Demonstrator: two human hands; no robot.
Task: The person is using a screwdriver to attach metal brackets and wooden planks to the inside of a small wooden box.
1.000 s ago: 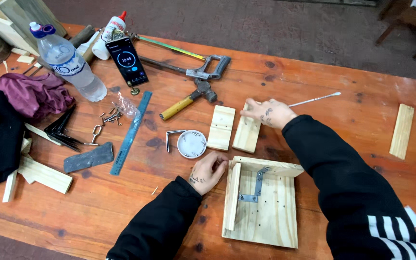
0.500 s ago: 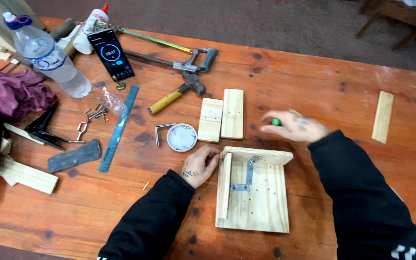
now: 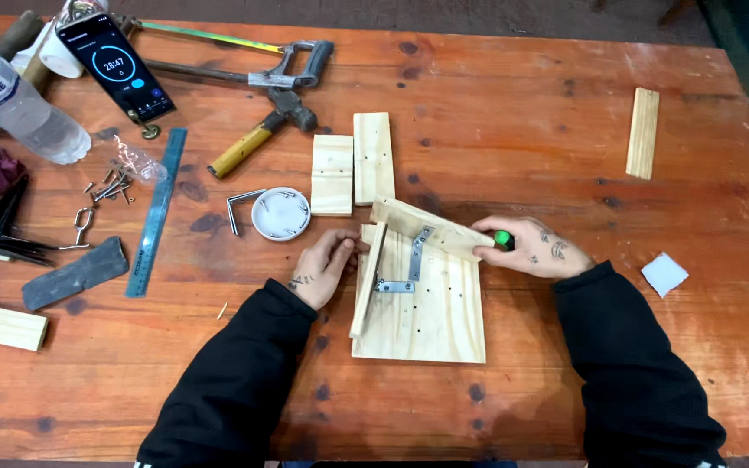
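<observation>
A pale wooden board [image 3: 435,312] lies flat on the table, with two thin strips standing along its left and top edges and a metal angle bracket [image 3: 409,264] in the corner. My left hand [image 3: 324,264] presses against the left strip [image 3: 367,277]. My right hand [image 3: 535,247] rests at the right end of the top strip [image 3: 431,227], closed on a green-handled tool [image 3: 503,238] whose tip is hidden.
Two short wood blocks [image 3: 353,165] and a white dish of nails [image 3: 280,213] lie just beyond the board. Further left are a hammer [image 3: 257,134], a hacksaw [image 3: 244,65], a blue ruler [image 3: 156,212], a phone [image 3: 114,65], a plastic bottle [image 3: 10,104] and loose screws [image 3: 110,184]. A wood strip [image 3: 642,132] lies far right.
My right hand left the short block, took up the green-handled tool and came down to the top strip of the board. My left hand stayed at the left strip.
</observation>
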